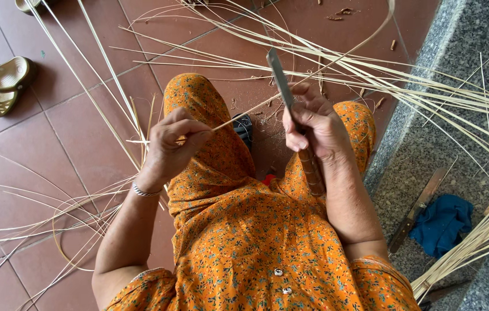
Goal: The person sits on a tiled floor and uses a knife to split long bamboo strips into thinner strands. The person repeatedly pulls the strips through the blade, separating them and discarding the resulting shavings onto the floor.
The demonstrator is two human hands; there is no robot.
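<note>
Clearly the right hand (313,124) is wrapped tight around a long knife (291,109), its grip closed on the upper part of the brown handle, with the thumb lying along the flat metal blade. The blade points up and away from the body, its tip well above the knuckles, while the rest of the handle runs down along the inner wrist. The left hand (176,141) has its grip pinched shut on a thin bamboo strip (244,112), thumb and forefinger pressed together on the near end. From that pinch the strip runs up and to the right, meets the blade just beside the right hand's fingers, and then sweeps on in a long curve toward the top right. A silver bangle (145,192) sits on the left wrist.

Both hands hover over the person's lap, which is covered by an orange flowered dress (238,230). Around the knees, many loose pale strips (428,86) fan across the red tiled floor (37,144), some curled at the lower left. A pair of green sandals (5,83) lies at the far left. On the grey stone ledge (463,40) to the right rest a blue cloth (443,222), a second knife (417,210) just beside it, and a bundle of strips (480,242).
</note>
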